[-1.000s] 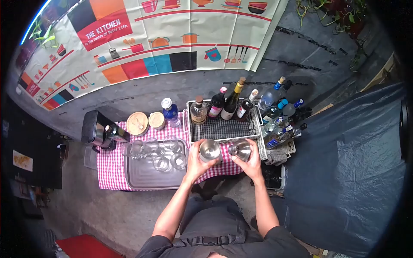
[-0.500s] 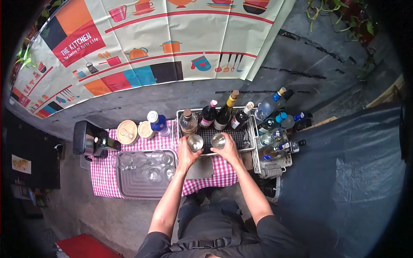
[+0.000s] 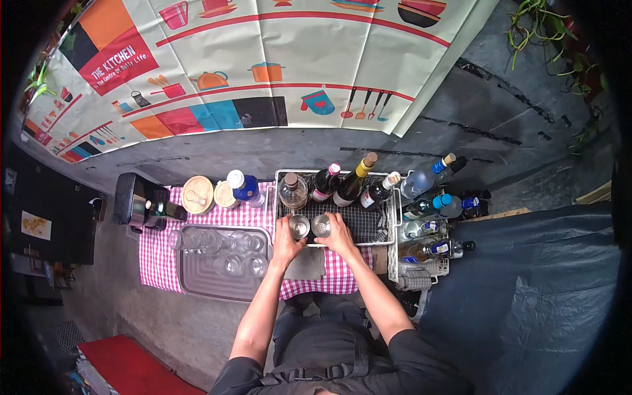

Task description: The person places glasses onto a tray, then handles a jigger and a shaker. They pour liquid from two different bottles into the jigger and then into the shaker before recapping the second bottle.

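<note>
My left hand point(image 3: 285, 242) is wrapped round a silver metal cup point(image 3: 299, 227), whose open top faces up. Close beside it, my right hand point(image 3: 340, 237) grips a second metal piece point(image 3: 321, 226) that looks perforated, like a strainer top. Both are held over the front edge of a white wire basket point(image 3: 395, 204). Behind my hands, a clear bottle with a brown stopper point(image 3: 292, 191) and several dark bottles point(image 3: 324, 183) stand in the basket.
A grey tray point(image 3: 210, 280) with several clear glasses point(image 3: 229, 263) lies left on the checked cloth point(image 3: 157, 266). Wooden-lidded jars point(image 3: 198, 195), a blue bottle point(image 3: 244, 187) and a black appliance point(image 3: 131, 201) stand behind. More bottles point(image 3: 421, 179) crowd the right.
My right hand has moved left with its metal piece, closer to the cup in my left hand. The camera view has shifted slightly.
</note>
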### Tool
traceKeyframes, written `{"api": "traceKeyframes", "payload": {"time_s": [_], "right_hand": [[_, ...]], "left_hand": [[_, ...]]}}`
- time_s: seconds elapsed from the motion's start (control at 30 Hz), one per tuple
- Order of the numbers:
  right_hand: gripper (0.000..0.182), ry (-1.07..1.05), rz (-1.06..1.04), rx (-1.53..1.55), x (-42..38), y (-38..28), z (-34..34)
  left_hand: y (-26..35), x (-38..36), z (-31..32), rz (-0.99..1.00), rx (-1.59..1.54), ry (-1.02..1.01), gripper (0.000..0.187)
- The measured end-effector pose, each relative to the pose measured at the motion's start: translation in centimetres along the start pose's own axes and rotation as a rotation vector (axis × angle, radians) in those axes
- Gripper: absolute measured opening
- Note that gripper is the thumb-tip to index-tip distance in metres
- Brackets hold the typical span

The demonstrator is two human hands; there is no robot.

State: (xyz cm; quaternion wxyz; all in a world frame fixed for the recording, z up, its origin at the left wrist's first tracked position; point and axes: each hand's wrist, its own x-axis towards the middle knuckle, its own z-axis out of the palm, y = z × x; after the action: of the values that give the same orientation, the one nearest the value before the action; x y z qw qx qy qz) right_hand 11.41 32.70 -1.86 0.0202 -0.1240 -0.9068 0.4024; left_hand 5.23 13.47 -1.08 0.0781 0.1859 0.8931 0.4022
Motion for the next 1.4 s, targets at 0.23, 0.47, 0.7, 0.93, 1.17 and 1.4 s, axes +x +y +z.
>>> {"api": "traceKeyframes", "payload": {"time_s": [0.23, 0.47, 0.7, 0.93, 1.17, 1.4], "right_hand": [[0.102, -0.059, 0.094, -0.023, 0.1, -1.3, -0.4], [0.1, 0.019, 0.029, -0.018, -1.1, -0.1, 0.3], [0.072, 0.273, -0.127, -0.092, -3.9, -4.0, -1.1], [0.046, 0.393, -0.285, 0.182, -12.8, -16.1, -1.3], [0.042, 0.329, -0.53, 0.294, -20.2, -24.8, 2.9], [0.008, 0.369, -0.684, 0.317, -21.3, -29.7, 3.5]], "left_hand": [[1.1, -1.0, -1.4, 0.082, -0.082, 0.012, 0.103], [4.6, -6.9, -4.2, 0.188, -0.06, 0.304, 0.022], [1.5, -15.0, -4.4, -0.006, -0.302, 0.048, 0.009], [0.6, -19.3, -9.1, -0.096, -0.438, 0.301, 0.029], [-0.4, -21.9, -16.6, -0.175, -0.451, 0.674, 0.051], [-0.9, -24.6, -19.9, -0.064, -0.392, 0.887, 0.052]]}}
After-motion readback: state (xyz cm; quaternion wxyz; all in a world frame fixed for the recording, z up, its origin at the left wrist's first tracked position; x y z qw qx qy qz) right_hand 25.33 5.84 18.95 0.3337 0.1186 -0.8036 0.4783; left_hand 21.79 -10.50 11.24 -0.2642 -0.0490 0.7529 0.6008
